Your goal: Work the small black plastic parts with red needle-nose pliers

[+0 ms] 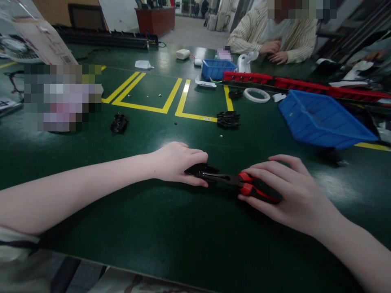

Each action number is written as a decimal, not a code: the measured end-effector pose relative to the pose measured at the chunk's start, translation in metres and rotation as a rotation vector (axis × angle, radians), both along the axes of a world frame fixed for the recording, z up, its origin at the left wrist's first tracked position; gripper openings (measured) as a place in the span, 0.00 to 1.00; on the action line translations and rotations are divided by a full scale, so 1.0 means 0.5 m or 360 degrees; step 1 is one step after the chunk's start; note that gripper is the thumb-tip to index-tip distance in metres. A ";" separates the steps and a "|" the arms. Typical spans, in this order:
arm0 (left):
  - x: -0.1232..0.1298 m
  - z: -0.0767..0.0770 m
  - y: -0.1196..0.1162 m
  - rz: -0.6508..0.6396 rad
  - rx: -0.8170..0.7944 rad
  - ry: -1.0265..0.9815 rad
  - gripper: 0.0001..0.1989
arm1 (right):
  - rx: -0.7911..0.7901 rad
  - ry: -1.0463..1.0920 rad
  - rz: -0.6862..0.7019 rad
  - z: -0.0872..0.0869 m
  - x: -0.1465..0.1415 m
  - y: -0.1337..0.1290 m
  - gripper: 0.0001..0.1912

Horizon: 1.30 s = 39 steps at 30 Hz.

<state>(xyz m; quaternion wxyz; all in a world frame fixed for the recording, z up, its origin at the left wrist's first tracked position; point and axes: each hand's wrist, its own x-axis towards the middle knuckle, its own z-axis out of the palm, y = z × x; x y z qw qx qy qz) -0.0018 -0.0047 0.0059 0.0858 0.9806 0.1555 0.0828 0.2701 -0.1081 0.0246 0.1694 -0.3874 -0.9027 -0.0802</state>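
Observation:
My right hand (284,187) is closed around the red-and-black handles of long-nose pliers (227,179). Their jaws point left and meet a small black part (203,169), whose exact kind I cannot make out. Fingers and thumb of my left hand (181,162) pinch that black part just above the green table (171,236). Whether the jaws grip the part or only touch it, I cannot tell. Beyond my hands lie a bundle of black pieces (228,119) and, farther left, a crumpled black clump (119,123).
A tilted blue bin (326,118) stands at right, with a smaller blue basket (218,69) farther back. Near them are a tape roll (256,95) and a long red strip (275,81). Yellow tape lines (140,107) mark the table. A person (275,36) sits opposite, hands together.

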 end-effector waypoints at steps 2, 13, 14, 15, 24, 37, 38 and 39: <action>0.000 0.000 0.000 0.0001 0.0009 0.0008 0.22 | 0.0022 -0.0013 -0.0003 0.001 -0.001 -0.001 0.15; 0.000 0.001 0.002 -0.0017 0.0011 0.0034 0.24 | 0.0377 -0.0213 -0.0008 0.004 -0.007 -0.005 0.14; 0.000 0.001 0.002 -0.0019 0.0010 0.0035 0.24 | 0.0396 -0.0220 -0.0010 0.004 -0.007 -0.005 0.14; 0.000 0.001 0.002 -0.0021 0.0010 0.0035 0.24 | 0.0417 -0.0228 -0.0011 0.004 -0.007 -0.004 0.14; -0.003 -0.005 0.000 0.0067 0.0007 -0.0039 0.23 | 0.0174 -0.0079 -0.0021 -0.009 -0.004 0.001 0.15; -0.005 -0.003 0.000 0.0088 -0.0042 -0.0055 0.24 | -0.0286 0.0179 -0.0078 -0.023 -0.009 0.000 0.15; -0.005 -0.003 0.000 0.0088 -0.0039 -0.0047 0.24 | -0.0293 0.0183 -0.0078 -0.024 -0.009 0.001 0.15; -0.005 -0.003 0.000 0.0084 -0.0031 -0.0039 0.24 | -0.0292 0.0184 -0.0075 -0.024 -0.010 0.001 0.15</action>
